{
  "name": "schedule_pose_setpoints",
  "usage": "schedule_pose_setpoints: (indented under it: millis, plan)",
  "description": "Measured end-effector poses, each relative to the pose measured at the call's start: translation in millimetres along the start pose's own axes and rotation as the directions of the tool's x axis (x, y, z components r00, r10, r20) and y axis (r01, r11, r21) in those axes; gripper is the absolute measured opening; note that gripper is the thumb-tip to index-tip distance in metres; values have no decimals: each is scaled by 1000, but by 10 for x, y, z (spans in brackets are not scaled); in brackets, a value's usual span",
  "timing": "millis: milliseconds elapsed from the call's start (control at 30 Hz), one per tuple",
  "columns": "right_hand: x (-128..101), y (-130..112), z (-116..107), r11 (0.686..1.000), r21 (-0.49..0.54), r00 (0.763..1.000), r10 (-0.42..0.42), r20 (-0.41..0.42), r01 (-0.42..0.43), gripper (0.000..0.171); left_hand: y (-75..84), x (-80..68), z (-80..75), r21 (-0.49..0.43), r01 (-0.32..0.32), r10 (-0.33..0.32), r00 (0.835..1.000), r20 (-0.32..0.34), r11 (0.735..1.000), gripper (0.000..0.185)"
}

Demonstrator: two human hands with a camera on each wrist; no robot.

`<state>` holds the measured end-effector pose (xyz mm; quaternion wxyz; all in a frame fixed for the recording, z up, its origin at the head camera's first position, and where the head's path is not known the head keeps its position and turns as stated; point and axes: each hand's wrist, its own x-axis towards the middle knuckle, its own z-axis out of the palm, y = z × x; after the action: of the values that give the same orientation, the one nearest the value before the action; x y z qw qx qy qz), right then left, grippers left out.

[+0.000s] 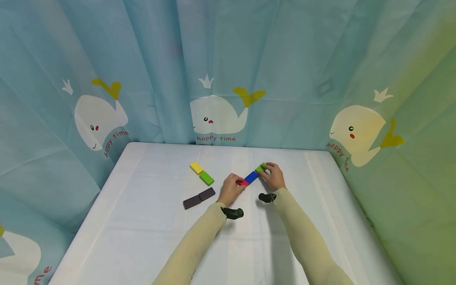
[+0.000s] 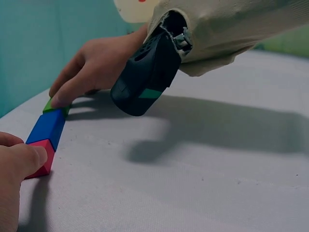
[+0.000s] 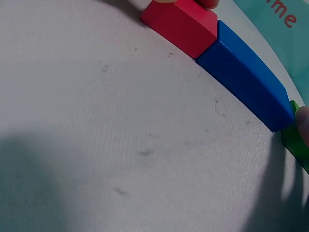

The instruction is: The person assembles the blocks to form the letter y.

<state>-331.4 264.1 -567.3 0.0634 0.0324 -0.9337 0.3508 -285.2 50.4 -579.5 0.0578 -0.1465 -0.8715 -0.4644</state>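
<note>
Three blocks lie end to end in a slanting row on the white table: a red block (image 1: 244,183), a blue block (image 1: 251,177) and a green block (image 1: 261,168). My left hand (image 1: 230,188) pinches the red block at the near end, thumb on its near side in the left wrist view. At the far end my right hand (image 1: 273,176) grips the green block between thumb and fingers. Between the hands the blue block (image 3: 246,77) meets the red block (image 3: 186,24) at one end and the green block (image 3: 294,137) at the other.
Left of the hands, a yellow block (image 1: 196,168) and another green block (image 1: 206,178) lie end to end. Nearer, two dark blocks (image 1: 199,198) form a second pair. A blue curtain (image 1: 221,47) with whale prints stands behind the table (image 1: 149,245).
</note>
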Motion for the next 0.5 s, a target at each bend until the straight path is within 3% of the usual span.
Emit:
schedule_pose_setpoints:
  millis: [500]
  plan:
    - [-5,62,26,999,20,999,-34,24,34,47,12,6,-1,-7,3,-3,1000,7,1000,19]
